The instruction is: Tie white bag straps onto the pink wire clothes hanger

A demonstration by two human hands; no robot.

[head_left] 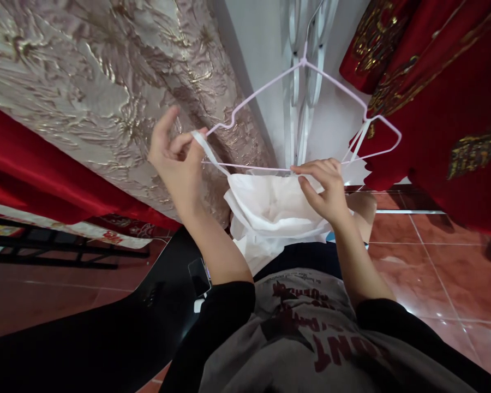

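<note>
A thin pale-pink clothes hanger (265, 88) hangs in front of me by its hook. My left hand (178, 153) pinches a white strap (208, 148) at the hanger's left end, with the index finger and thumb closed there and another finger raised. On the bottom bar, my right hand (323, 185) grips the hanger near its middle, fingertips curled over it. Below the bar droops a white garment (278, 204) of thin cloth, gathered over my lap. Its other strap (359, 139) loops over the notch on the hanger's right side. My fingers partly hide the left end of the hanger.
A beige-gold textured drape (118, 82) hangs close on the left, above red cloth (45, 164). Red garments with gold embroidery (433, 109) hang at right. White metal scrollwork (303, 98) stands behind the hanger. A phone (199, 277) lies on a black surface (118, 327) beside me.
</note>
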